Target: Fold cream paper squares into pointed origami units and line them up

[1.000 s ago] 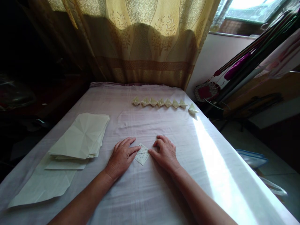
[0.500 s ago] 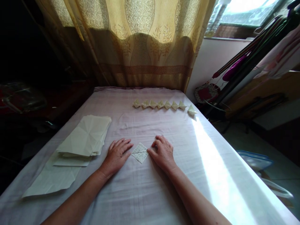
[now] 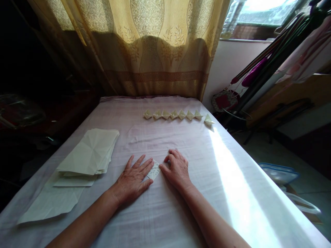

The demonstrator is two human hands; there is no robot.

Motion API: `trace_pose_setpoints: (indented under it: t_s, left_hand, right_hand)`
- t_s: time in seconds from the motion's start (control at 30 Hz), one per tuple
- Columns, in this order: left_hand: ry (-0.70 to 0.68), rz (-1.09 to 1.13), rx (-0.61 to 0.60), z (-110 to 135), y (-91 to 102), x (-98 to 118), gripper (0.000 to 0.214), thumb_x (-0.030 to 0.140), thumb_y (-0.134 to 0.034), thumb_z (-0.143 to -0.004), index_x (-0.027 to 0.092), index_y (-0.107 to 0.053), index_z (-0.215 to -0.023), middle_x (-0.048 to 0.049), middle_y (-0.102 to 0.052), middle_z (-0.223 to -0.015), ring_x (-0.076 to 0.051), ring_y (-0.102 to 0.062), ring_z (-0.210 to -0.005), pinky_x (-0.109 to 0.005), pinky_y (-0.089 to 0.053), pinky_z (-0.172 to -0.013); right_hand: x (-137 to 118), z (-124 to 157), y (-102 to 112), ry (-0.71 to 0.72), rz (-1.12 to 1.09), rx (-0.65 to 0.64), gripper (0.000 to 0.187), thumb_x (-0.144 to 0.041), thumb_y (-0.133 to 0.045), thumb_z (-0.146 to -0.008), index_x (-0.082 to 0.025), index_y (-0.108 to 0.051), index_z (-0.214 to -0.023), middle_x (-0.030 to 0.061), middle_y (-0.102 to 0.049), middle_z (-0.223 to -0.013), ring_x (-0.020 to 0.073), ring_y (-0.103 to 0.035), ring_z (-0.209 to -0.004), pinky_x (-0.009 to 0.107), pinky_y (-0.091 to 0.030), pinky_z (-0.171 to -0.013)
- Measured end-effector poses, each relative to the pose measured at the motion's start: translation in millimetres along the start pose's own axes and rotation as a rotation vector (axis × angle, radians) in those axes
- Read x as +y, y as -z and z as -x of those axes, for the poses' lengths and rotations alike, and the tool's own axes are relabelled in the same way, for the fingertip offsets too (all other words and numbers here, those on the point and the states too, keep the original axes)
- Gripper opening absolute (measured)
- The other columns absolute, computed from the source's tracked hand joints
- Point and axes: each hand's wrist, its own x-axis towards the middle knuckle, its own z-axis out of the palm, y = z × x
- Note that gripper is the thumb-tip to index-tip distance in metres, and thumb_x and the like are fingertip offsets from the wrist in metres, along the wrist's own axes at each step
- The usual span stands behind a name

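Note:
A small folded paper diamond (image 3: 154, 171) with dark printed marks lies flat on the sheet-covered surface in front of me. My left hand (image 3: 133, 177) is spread open, palm down, its fingers covering the left part of the diamond. From the other side, my right hand (image 3: 178, 169) has its thumb at the right corner of the paper, with the other fingers curled. Whether a fingertip sits under that corner is hidden. Beyond both hands, several folded paper pieces (image 3: 173, 115) with raised points stand in a row.
To the left lies a stack of creased pale paper sheets (image 3: 89, 151), with a larger loose sheet (image 3: 51, 203) partly under it. A patterned curtain (image 3: 155, 62) hangs behind the surface. Bright sunlight crosses the right side. Plastic bags (image 3: 279, 172) are beyond the right edge.
My left hand has slid right, from beside the folded paper diamond onto its left part. The right hand keeps its thumb at the right corner. The whole view has shifted slightly.

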Motion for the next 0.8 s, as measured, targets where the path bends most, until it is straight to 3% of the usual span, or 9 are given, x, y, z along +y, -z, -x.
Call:
trace_pose_setpoints:
  t_s: [0.17,0.27,0.4,0.5,0.6,0.7,0.8]
  left_hand:
    - [0.015,-0.036,0.013,14.8,-2.5,-11.6,0.056,0.052,-0.035,-0.098,0.031,-0.031,-0.150,0.0002,-0.039,-0.154,-0.028,-0.025,-0.145,-0.051,0.001,-0.118]
    - [0.005,-0.043,0.093,14.5,0.3,-9.8,0.050,0.047,-0.041,-0.098,0.030,-0.042,-0.145,-0.0003,-0.049,-0.148,-0.028,-0.032,-0.142,-0.052,-0.002,-0.117]
    - [0.099,0.006,0.236,-5.7,9.6,-0.1,0.025,0.030,-0.051,-0.095,0.024,-0.067,-0.114,-0.0033,-0.070,-0.119,-0.026,-0.053,-0.120,-0.050,-0.018,-0.114]
    - [0.233,0.101,0.246,-24.4,13.0,2.2,0.010,0.027,-0.060,-0.089,0.022,-0.068,-0.087,-0.0028,-0.071,-0.093,-0.022,-0.060,-0.096,-0.040,-0.038,-0.097]
    - [0.301,0.120,0.260,-34.8,10.7,-1.7,0.009,0.023,-0.064,-0.085,0.021,-0.068,-0.093,-0.0037,-0.069,-0.096,-0.023,-0.059,-0.095,-0.037,-0.042,-0.087]
    - [0.290,0.122,0.244,-36.6,7.8,-5.0,0.022,0.023,-0.064,-0.084,0.026,-0.068,-0.106,-0.0031,-0.067,-0.103,-0.023,-0.057,-0.101,-0.037,-0.042,-0.089]
    - [0.264,0.127,0.215,-35.1,7.3,-3.9,0.023,0.024,-0.063,-0.085,0.029,-0.068,-0.107,-0.0025,-0.066,-0.104,-0.024,-0.056,-0.101,-0.038,-0.040,-0.090]
  right_hand:
    - [0.9,0.6,-0.2,-0.003,0.004,0.002,0.013,-0.031,-0.070,-0.078,-0.023,-0.064,-0.086,0.0074,-0.057,-0.133,0.0321,-0.041,-0.134,0.051,-0.030,-0.106]
    - [1.6,2.0,-1.1,0.021,0.008,0.018,0.015,-0.032,-0.070,-0.079,-0.023,-0.065,-0.089,0.0081,-0.058,-0.133,0.0335,-0.041,-0.134,0.052,-0.031,-0.105]
    - [3.5,4.4,-3.8,0.078,-0.012,0.059,0.010,-0.026,-0.068,-0.081,-0.024,-0.068,-0.090,0.0075,-0.062,-0.128,0.0330,-0.044,-0.132,0.051,-0.033,-0.104]
    - [6.3,6.0,-6.1,0.127,-0.029,0.096,0.008,-0.021,-0.065,-0.082,-0.024,-0.070,-0.087,0.0071,-0.064,-0.124,0.0323,-0.045,-0.130,0.051,-0.035,-0.103]
    - [8.1,7.5,-6.5,0.194,-0.056,0.111,0.009,-0.020,-0.063,-0.082,-0.024,-0.072,-0.082,0.0078,-0.065,-0.122,0.0317,-0.048,-0.127,0.051,-0.036,-0.103]
    - [6.5,8.8,-4.1,0.234,-0.083,0.086,0.005,-0.021,-0.067,-0.080,-0.024,-0.071,-0.078,0.0075,-0.066,-0.123,0.0315,-0.048,-0.127,0.052,-0.035,-0.104]
    - [2.8,8.8,-0.7,0.236,-0.085,0.044,0.005,-0.020,-0.072,-0.074,-0.023,-0.069,-0.079,0.0080,-0.065,-0.125,0.0326,-0.047,-0.129,0.053,-0.034,-0.105]
